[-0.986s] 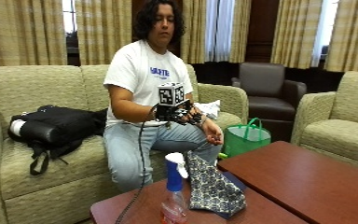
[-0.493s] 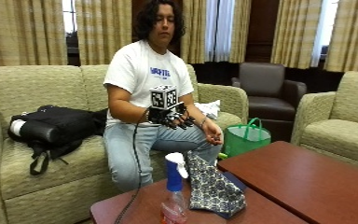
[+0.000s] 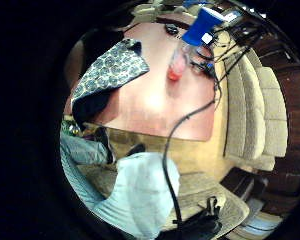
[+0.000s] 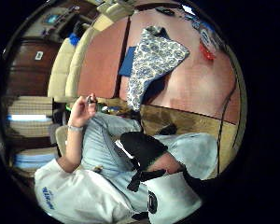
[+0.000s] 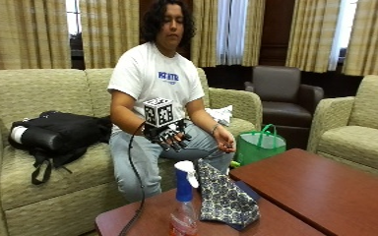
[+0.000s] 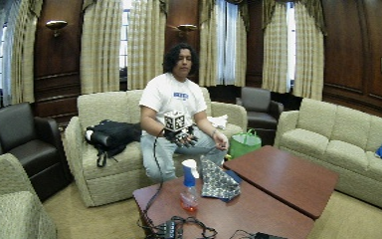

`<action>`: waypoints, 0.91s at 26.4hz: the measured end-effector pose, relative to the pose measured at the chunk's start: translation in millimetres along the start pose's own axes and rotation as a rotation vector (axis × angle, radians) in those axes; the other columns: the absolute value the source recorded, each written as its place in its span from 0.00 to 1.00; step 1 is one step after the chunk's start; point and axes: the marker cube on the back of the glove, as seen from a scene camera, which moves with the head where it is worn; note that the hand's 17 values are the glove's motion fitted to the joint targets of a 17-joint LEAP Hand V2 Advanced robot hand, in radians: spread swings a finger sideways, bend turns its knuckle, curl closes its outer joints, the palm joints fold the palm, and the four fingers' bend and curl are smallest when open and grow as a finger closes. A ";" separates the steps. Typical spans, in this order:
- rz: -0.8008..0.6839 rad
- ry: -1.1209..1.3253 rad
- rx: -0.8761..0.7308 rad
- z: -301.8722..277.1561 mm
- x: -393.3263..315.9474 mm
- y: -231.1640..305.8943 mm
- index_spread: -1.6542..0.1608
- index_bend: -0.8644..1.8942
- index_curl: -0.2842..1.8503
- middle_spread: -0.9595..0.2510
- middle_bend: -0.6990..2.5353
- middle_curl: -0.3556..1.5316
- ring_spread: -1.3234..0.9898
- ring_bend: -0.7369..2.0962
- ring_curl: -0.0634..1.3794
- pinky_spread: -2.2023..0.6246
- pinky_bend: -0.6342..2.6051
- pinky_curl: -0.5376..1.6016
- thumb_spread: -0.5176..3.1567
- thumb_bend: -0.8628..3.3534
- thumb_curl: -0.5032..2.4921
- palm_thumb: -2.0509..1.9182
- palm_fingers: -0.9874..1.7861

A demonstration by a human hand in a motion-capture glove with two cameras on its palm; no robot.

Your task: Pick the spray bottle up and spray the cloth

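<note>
You are lowering your gloved right hand [image 5: 169, 136], fingers [image 5: 174, 143] seemingly loosely curled and empty, toward the spray bottle [image 5: 184, 202] beside the cloth [image 5: 225, 199] on the table [image 5: 320, 191].

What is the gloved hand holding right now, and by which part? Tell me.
Nothing. The gloved right hand hangs in the air above the person's lap, fingers loosely curled and holding nothing. The spray bottle and the cloth sit untouched on the table.

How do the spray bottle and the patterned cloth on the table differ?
The spray bottle stands upright and slim; the cloth sits beside it in a peaked heap. The bottle is clear with reddish liquid and a blue-and-white sprayer; the cloth is dark with a pale print. Both rest on the wooden table, untouched.
</note>
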 end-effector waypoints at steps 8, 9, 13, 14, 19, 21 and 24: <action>0.211 -0.193 0.066 8.8 50.3 -32.7 0.67 0.34 0.22 0.71 0.30 0.36 0.52 0.41 0.23 0.85 0.30 0.39 0.38 0.20 0.27 0.60 0.50; 0.237 -0.239 0.072 9.8 56.9 -36.9 0.67 0.35 0.22 0.71 0.31 0.36 0.52 0.41 0.23 0.85 0.30 0.40 0.38 0.20 0.27 0.60 0.50; 0.317 -0.412 0.123 18.2 83.0 -54.6 0.68 0.35 0.22 0.71 0.31 0.37 0.52 0.41 0.24 0.84 0.29 0.40 0.38 0.20 0.27 0.61 0.52; 0.329 -0.440 0.161 20.7 90.3 -62.0 0.68 0.35 0.22 0.71 0.32 0.37 0.52 0.41 0.24 0.84 0.29 0.40 0.38 0.20 0.27 0.61 0.52; 0.395 -0.588 0.214 32.5 119.5 -94.6 0.68 0.35 0.22 0.71 0.31 0.37 0.53 0.42 0.25 0.84 0.29 0.40 0.38 0.20 0.27 0.61 0.52; 0.421 -0.678 0.131 37.2 124.4 -101.3 0.69 0.34 0.21 0.71 0.31 0.37 0.53 0.42 0.26 0.84 0.30 0.41 0.38 0.20 0.27 0.61 0.50; 0.436 -0.774 0.113 46.1 132.0 -117.7 0.69 0.35 0.21 0.71 0.30 0.37 0.52 0.43 0.26 0.84 0.30 0.41 0.38 0.20 0.27 0.62 0.49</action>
